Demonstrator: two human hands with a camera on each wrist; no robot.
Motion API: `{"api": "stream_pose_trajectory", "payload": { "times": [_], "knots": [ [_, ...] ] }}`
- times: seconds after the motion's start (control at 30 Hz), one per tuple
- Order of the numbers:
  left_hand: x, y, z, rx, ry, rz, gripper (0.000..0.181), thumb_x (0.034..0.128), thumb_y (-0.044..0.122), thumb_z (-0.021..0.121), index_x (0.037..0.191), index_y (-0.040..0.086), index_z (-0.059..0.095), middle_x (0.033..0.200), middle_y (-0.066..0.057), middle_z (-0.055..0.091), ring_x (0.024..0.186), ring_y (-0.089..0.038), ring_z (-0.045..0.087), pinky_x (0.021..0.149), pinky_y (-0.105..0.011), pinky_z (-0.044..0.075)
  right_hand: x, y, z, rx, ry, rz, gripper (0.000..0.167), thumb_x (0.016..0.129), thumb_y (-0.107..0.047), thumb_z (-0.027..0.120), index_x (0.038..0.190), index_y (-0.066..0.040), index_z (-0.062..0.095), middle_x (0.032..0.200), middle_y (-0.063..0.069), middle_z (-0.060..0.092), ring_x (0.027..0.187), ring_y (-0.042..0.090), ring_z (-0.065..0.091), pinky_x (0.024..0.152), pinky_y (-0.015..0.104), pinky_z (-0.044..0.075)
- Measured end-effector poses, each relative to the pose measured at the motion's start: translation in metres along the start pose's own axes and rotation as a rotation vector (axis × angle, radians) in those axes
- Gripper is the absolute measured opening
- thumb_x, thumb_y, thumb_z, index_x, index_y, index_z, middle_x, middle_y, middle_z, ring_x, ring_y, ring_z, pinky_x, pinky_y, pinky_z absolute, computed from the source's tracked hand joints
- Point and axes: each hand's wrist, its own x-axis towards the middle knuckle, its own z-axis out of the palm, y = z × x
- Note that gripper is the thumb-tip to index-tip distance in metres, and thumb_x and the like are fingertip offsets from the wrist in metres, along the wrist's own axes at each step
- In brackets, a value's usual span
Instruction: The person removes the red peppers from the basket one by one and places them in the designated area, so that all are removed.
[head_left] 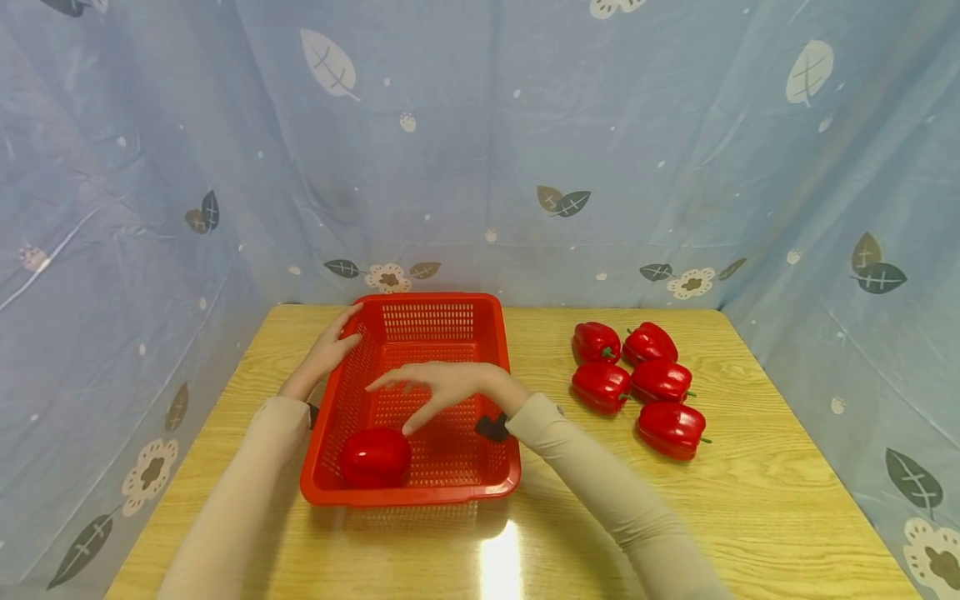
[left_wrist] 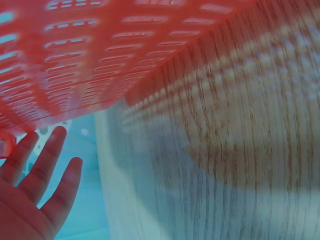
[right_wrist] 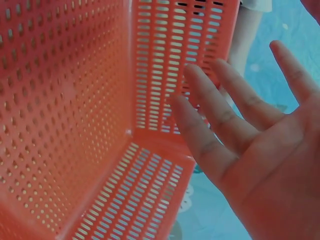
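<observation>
A red slotted plastic basket [head_left: 411, 497] stands on the wooden table. Inside it, at the near left corner, lies one red bell pepper [head_left: 375, 457]. My right hand [head_left: 442, 385] hovers over the basket with fingers spread and nothing held; its thumb is close to the pepper. In the right wrist view, the fingers [right_wrist: 207, 142] stretch out in front of the basket's slotted walls. Along the basket's left side is my left hand [head_left: 326, 354], its thumb at the rim. The left wrist view shows its fingers [left_wrist: 44, 160] extended beside the outer wall.
Several red bell peppers [head_left: 660, 381] lie grouped on the table [head_left: 757, 500] to the right of the basket. A blue leaf-patterned curtain [head_left: 465, 150] hangs behind the table and along both sides.
</observation>
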Motion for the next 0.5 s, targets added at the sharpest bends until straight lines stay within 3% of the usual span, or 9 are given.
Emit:
{"api": "stream_pose_trajectory", "payload": {
  "times": [0.23, 0.5],
  "knots": [
    [-0.01, 0.022, 0.002, -0.006, 0.007, 0.005, 0.058, 0.0927, -0.001, 0.041, 0.146, -0.002, 0.018, 0.144, -0.033, 0.025, 0.119, -0.047, 0.041, 0.096, -0.057, 0.037, 0.009, 0.004, 0.006, 0.023, -0.043, 0.008, 0.073, 0.08, -0.031, 0.071, 0.142, -0.023, 0.034, 0.145, -0.004, 0.037, 0.129, 0.004, 0.035, 0.107, 0.034, 0.032],
    [-0.011, 0.021, 0.002, 0.0, 0.013, 0.005, 0.058, 0.093, 0.001, 0.041, 0.146, -0.001, 0.018, 0.144, -0.032, 0.025, 0.118, -0.047, 0.042, 0.094, -0.056, 0.038, 0.019, 0.007, 0.015, 0.015, -0.107, 0.066, 0.078, 0.08, -0.032, 0.072, 0.144, -0.019, 0.031, 0.147, -0.002, 0.033, 0.134, 0.016, 0.031, 0.109, 0.032, 0.03]
  ]
}}
